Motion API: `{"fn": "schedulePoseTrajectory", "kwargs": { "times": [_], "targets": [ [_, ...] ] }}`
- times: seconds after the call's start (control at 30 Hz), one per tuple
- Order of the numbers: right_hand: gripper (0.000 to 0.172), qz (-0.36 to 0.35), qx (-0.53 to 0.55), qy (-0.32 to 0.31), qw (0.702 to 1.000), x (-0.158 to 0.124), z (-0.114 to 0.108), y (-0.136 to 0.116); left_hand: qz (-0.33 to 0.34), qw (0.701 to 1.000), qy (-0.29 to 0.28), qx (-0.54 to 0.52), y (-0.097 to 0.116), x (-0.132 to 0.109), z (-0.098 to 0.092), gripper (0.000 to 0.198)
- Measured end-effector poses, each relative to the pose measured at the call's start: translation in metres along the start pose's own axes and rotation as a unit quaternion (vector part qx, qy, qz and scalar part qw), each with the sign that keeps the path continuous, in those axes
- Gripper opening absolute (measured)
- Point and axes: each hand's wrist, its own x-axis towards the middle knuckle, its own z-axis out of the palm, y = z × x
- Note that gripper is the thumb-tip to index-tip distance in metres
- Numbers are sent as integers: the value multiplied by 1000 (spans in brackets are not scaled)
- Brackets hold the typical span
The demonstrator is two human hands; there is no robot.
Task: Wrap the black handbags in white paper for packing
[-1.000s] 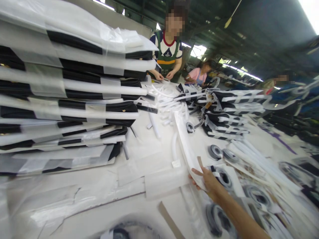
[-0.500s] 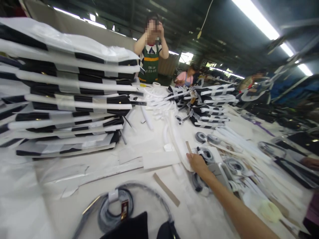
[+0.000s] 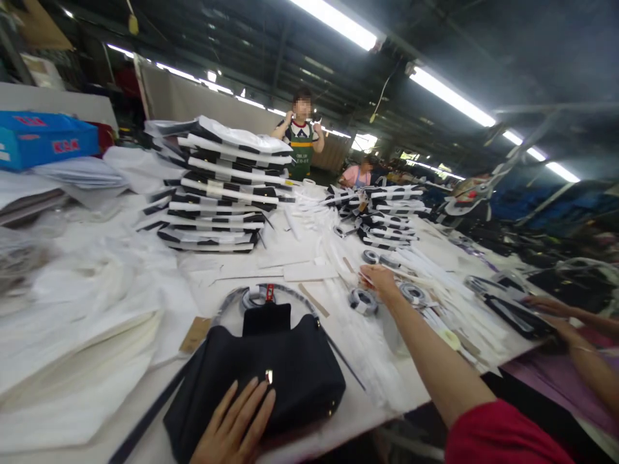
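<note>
My left hand (image 3: 236, 422) lies flat, fingers stretched out, on a black handbag (image 3: 285, 364) at the near edge of the white table (image 3: 232, 277). The bag's grey strap (image 3: 251, 296) loops behind it. My right arm, in a red sleeve, reaches forward over the table. My right hand (image 3: 380, 279) is curled closed among white strips (image 3: 425, 283) and coiled grey straps (image 3: 362, 301). What its fingers pinch is too small to make out.
A tall stack of black-and-white wrapped bags (image 3: 222, 187) stands mid-table, with a lower stack (image 3: 387, 216) beyond it. White cloth bags (image 3: 72, 335) pile up at the left, under a blue box (image 3: 43, 138). Another person's hands (image 3: 549, 308) work at the right edge. A person (image 3: 302, 138) stands at the far end.
The view has pulled back and risen. The black handbag and my left hand have come into view. My right hand has left the curved white sheets and sits by the coiled straps.
</note>
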Motion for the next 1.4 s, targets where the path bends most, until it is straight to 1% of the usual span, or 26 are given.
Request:
{"fn": "schedulePoseTrajectory", "kwargs": {
  "times": [0.1,0.17,0.23,0.3,0.37,0.43,0.5,0.57,0.63,0.7,0.8,0.87,0.93,1.03,1.13,1.17,1.23,1.3,1.33,1.4],
  "targets": [
    [23,36,74,-36,996,-50,-7,13,18,997,-55,42,11,5,-11,47],
    [31,57,104,-49,992,-87,-9,29,22,993,-79,86,18,10,-17,45],
    [37,78,130,-59,987,-126,-9,48,31,984,-130,122,23,16,-21,44],
    [41,92,157,-66,981,-164,-8,65,41,973,-174,144,24,22,-23,45],
    [44,98,177,-68,977,-197,-8,80,53,966,-203,152,22,27,-26,47],
    [45,96,178,-62,977,-224,-8,91,68,962,-220,148,19,29,-30,48],
    [45,95,171,-59,979,-246,-9,98,81,962,-226,132,15,30,-35,48],
    [44,95,163,-57,980,-262,-11,102,87,966,-221,104,9,32,-38,48],
    [44,100,150,-56,982,-276,-13,105,72,975,-200,73,0,38,-40,48],
    [43,95,132,-59,985,-289,-13,107,35,984,-166,46,-13,48,-44,50],
    [49,49,93,-64,992,-306,-5,111,-71,991,-109,26,-39,71,-54,51],
    [52,-3,58,-74,996,-315,5,113,-160,983,-84,7,-56,86,-65,51],
    [49,-51,30,-92,994,-322,18,113,-240,968,-65,-24,-69,96,-76,50],
    [35,-135,17,-126,983,-325,35,109,-318,945,-21,-69,-82,95,-87,49],
    [28,-239,-30,-157,958,-318,42,95,-356,929,23,-98,-86,77,-90,47],
    [27,-272,-63,-154,948,-314,42,89,-363,925,30,-106,-85,69,-89,47],
    [27,-331,-134,-124,926,-303,45,75,-367,922,34,-114,-81,55,-87,48],
    [37,-384,-189,-99,898,-290,53,62,-356,926,34,-117,-76,43,-83,48],
    [44,-403,-210,-104,884,-283,61,57,-345,931,33,-116,-74,39,-80,48],
    [55,-419,-242,-147,863,-270,81,51,-305,945,37,-107,-68,35,-74,48]
  ]
}}
